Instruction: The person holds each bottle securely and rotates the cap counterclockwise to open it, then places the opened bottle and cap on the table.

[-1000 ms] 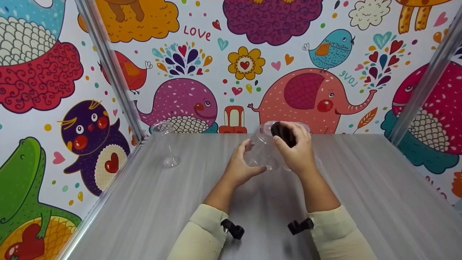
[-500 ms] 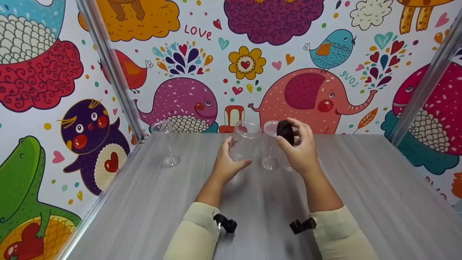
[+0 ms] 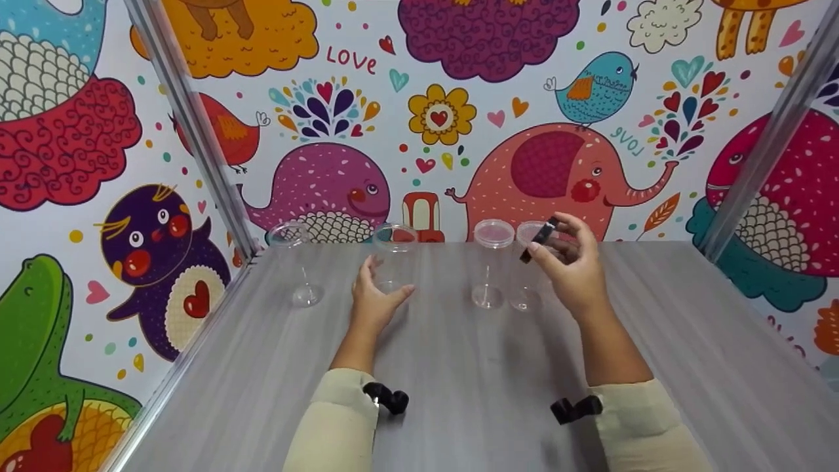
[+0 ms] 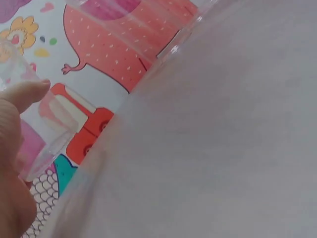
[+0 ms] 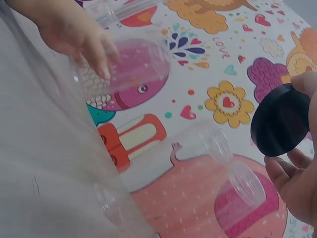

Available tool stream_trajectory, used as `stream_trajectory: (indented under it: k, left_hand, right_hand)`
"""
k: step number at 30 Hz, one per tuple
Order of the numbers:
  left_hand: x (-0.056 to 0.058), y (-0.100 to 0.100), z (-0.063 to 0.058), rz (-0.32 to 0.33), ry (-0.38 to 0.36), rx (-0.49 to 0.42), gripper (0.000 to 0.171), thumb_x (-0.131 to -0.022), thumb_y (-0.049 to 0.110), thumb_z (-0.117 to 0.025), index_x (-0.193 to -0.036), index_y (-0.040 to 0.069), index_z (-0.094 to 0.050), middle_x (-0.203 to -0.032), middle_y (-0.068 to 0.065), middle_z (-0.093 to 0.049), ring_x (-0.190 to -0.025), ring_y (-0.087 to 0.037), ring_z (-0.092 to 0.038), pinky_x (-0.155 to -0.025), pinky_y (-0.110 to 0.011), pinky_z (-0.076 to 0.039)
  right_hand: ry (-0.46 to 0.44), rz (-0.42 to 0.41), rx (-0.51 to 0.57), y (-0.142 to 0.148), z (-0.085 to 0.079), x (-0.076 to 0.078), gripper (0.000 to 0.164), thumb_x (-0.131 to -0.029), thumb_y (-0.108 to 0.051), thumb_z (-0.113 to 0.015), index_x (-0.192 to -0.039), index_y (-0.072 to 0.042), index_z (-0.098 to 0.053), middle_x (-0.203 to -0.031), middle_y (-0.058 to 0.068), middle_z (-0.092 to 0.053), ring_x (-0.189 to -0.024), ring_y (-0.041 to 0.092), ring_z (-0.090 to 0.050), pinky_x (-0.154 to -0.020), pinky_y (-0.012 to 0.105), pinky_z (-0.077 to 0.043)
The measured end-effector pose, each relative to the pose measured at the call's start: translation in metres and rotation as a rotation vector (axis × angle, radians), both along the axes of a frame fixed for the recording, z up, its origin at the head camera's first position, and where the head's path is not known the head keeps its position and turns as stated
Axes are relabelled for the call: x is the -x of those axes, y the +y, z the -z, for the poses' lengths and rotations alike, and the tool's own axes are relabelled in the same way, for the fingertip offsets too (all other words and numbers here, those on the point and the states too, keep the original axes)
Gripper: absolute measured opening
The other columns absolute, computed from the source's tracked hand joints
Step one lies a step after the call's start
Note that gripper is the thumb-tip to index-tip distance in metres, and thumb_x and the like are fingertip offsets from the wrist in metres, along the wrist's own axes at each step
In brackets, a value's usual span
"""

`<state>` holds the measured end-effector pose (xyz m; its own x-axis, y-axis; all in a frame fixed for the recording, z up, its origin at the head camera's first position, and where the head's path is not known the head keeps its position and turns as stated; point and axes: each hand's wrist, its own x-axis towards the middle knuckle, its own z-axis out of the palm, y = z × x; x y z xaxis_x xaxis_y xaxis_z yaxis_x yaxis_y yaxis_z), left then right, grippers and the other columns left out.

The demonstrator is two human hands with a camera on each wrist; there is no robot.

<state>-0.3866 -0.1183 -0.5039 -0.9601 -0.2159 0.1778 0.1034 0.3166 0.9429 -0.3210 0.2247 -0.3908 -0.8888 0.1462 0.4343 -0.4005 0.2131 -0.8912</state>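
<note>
My left hand [image 3: 377, 298] holds a clear plastic jar [image 3: 397, 265], fingers on its left side and thumb across its front. The jar stands upright with its mouth uncovered; whether its base touches the table I cannot tell. In the left wrist view the thumb [image 4: 32, 94] lies against the clear wall. My right hand [image 3: 580, 282] pinches a round black lid [image 3: 541, 239] by its edge, held up near the rim of the rightmost jar. The right wrist view shows the lid's flat face [image 5: 277, 124], apart from any jar.
Two clear jars, one [image 3: 493, 262] and another [image 3: 526, 278] beside it, stand close together right of centre. A further clear jar [image 3: 298, 265] stands at the left. Behind the grey table [image 3: 459, 380] rises a patterned wall [image 3: 446, 59] with metal posts [image 3: 196, 131].
My left hand has carried its jar leftward, away from the lid and the two right-hand jars. My right hand has drawn back to the right with the black lid, which has turned edge-on.
</note>
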Motion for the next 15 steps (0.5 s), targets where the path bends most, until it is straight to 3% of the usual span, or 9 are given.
stream_trajectory:
  k: [5,9,15]
  left_hand:
    - [0.008,-0.018,0.011,-0.070,0.035,-0.098,0.111,-0.081,0.025,-0.095,-0.165,0.012,-0.023,-0.171,-0.014,-0.039,-0.162,-0.033,-0.032,-0.135,-0.053,-0.026]
    - [0.012,-0.030,0.018,-0.127,0.019,-0.123,0.109,-0.080,0.021,-0.094,-0.163,0.010,-0.024,-0.172,-0.016,-0.036,-0.163,-0.033,-0.031,-0.136,-0.048,-0.026]
    - [0.016,-0.042,0.021,-0.148,-0.020,-0.189,0.106,-0.083,0.017,-0.091,-0.164,0.009,-0.024,-0.174,-0.015,-0.034,-0.165,-0.032,-0.028,-0.137,-0.047,-0.023]
  right_hand:
    - [-0.035,0.040,0.000,0.021,0.007,0.004,0.067,-0.099,-0.031,-0.077,-0.155,-0.019,-0.043,-0.145,0.005,-0.054,-0.120,0.018,-0.066,-0.094,0.014,-0.058]
    - [-0.060,0.065,0.020,0.037,0.014,0.008,0.065,-0.100,-0.034,-0.075,-0.155,-0.019,-0.043,-0.139,0.004,-0.056,-0.126,0.017,-0.063,-0.095,0.011,-0.057]
    - [-0.112,0.121,0.022,0.063,0.024,0.011,0.064,-0.102,-0.041,-0.071,-0.156,-0.023,-0.041,-0.139,-0.004,-0.055,-0.135,0.017,-0.059,-0.099,0.011,-0.055]
